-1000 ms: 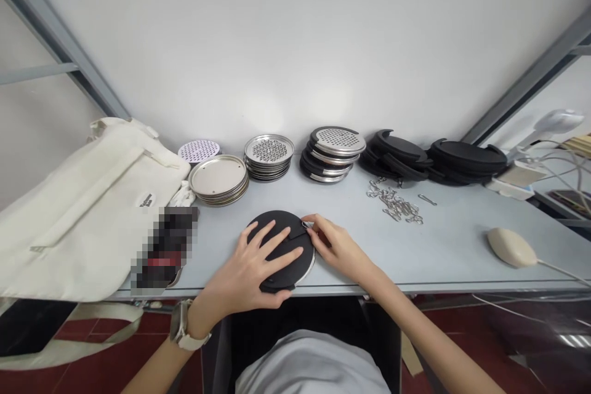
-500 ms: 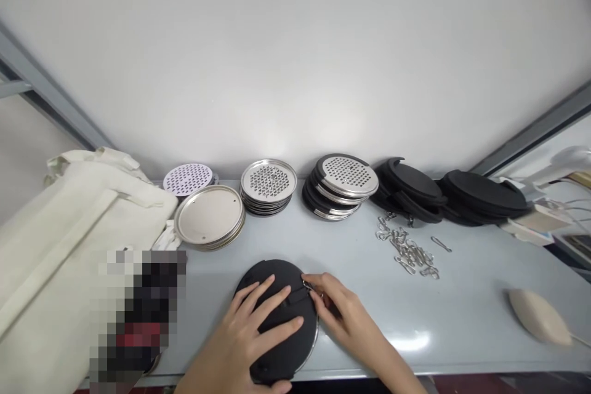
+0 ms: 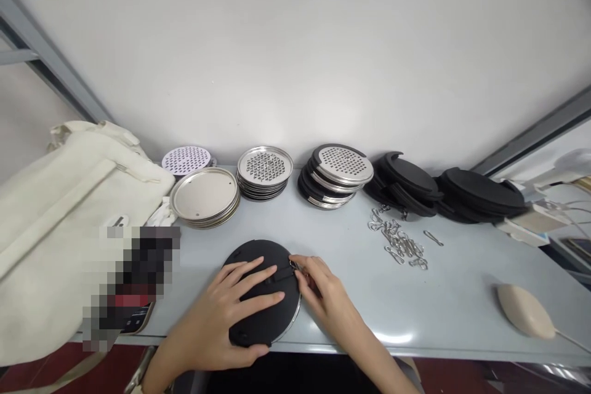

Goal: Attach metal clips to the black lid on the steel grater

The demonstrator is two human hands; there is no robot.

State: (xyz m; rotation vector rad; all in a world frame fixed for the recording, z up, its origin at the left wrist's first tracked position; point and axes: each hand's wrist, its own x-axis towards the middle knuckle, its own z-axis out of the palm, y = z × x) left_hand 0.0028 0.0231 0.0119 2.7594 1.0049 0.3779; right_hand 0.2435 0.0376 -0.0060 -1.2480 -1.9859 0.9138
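A black round plate (image 3: pixel 258 326) with a silvery rim at its lower right lies near the table's front edge. My left hand (image 3: pixel 231 314) is spread flat over it, its fingers apart and the thumb near the lower edge. At the plate's right edge, my right hand (image 3: pixel 323 289) pinches a small metal clip (image 3: pixel 294 265) between thumb and fingertips; part of the clip is hidden by the fingers. A loose pile of similar metal clips (image 3: pixel 399 240) lies to the right, with one single clip (image 3: pixel 433 237) apart from it.
Along the wall stand a purple perforated disc (image 3: pixel 186 160), stacked plain metal discs (image 3: pixel 204 195), stacked grater discs (image 3: pixel 265 166), black-rimmed grater discs (image 3: pixel 346 164) and black plates (image 3: pixel 410 175). A cream bag (image 3: pixel 69 209) is at left, a beige computer mouse (image 3: pixel 526 311) at right.
The camera view has shifted, so everything sits slightly higher and further left. My left hand still lies on the plate, and my right hand still pinches the clip at its edge.
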